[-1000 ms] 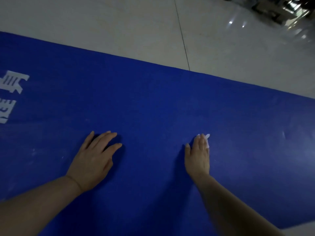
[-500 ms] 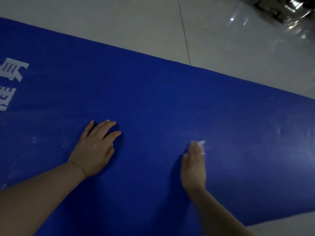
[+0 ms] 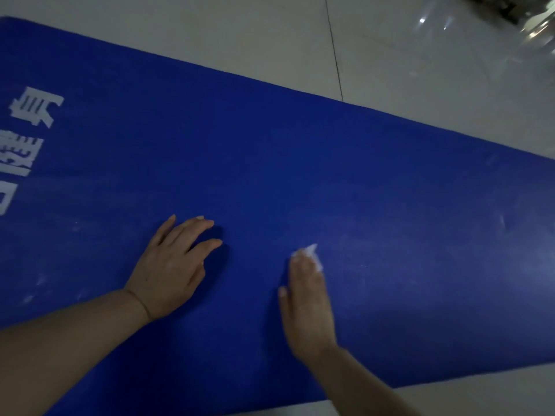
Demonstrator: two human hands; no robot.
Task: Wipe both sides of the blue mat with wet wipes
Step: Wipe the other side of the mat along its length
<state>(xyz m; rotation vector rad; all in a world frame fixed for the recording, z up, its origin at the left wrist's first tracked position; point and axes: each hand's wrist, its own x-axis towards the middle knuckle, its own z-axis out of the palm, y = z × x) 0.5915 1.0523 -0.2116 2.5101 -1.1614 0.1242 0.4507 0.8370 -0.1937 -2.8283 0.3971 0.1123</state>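
Right hand [image 3: 307, 307]: flat, pressing the crumpled white wet wipe [image 3: 312, 256], now nearer, toward 6 o'clock.
Left hand [image 3: 171, 270]: still splayed flat on the blue foam mat [image 3: 300, 175].

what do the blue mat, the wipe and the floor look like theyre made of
Blue mat: probably foam or rubber, matte; it lies flat with no glare and has white printed characters.
Wipe under the right hand: thin white nonwoven or tissue, crumpled at the fingertips.
Floor: pale glossy tile, judging by the dark joint line and bright reflections.
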